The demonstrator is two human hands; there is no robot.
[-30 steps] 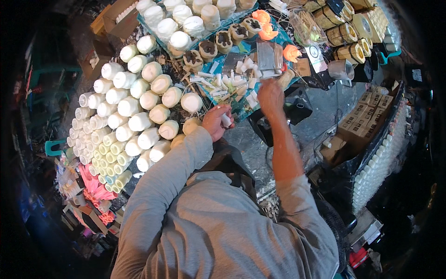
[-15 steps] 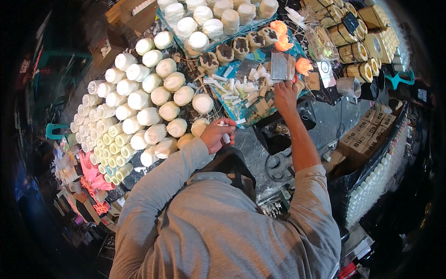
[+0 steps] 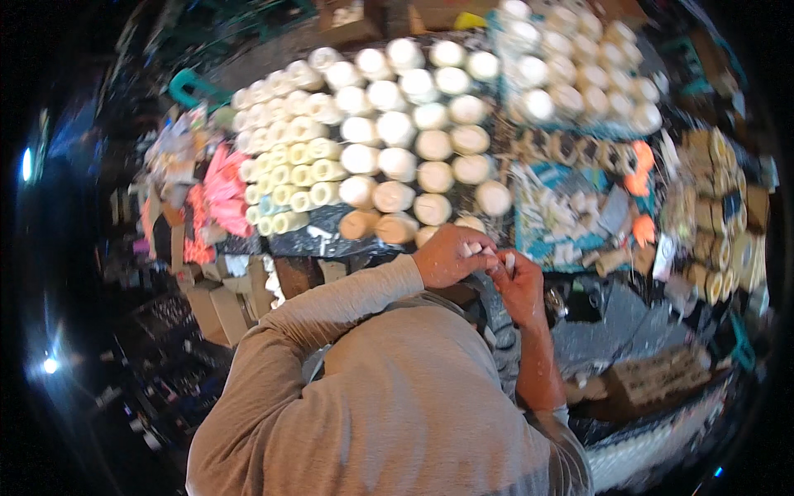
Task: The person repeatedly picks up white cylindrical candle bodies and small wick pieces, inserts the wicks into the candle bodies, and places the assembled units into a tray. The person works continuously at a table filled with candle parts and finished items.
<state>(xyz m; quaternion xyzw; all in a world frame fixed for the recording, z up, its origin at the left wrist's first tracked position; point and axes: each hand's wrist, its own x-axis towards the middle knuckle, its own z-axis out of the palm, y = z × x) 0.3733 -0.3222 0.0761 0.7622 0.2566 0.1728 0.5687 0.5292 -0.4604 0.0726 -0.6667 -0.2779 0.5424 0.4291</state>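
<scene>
At the left, pink material (image 3: 226, 197) is seen beside rows of pale cylinders (image 3: 395, 129). On their near side, small white pieces (image 3: 471, 249) are held in the curled grip of the left hand (image 3: 447, 258). Close to it, another white piece (image 3: 509, 262) is pinched by the right hand (image 3: 523, 291). Farther right, loose pale scraps (image 3: 566, 203) are spread on a blue sheet (image 3: 523, 225), with orange shapes (image 3: 642, 169) placed at its far edge.

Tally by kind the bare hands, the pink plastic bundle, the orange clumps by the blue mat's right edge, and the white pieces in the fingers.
Bare hands: 2 (left hand, right hand)
Pink plastic bundle: 1
Orange clumps: 2
White pieces: too blurred to count
Total counted: 5
</scene>
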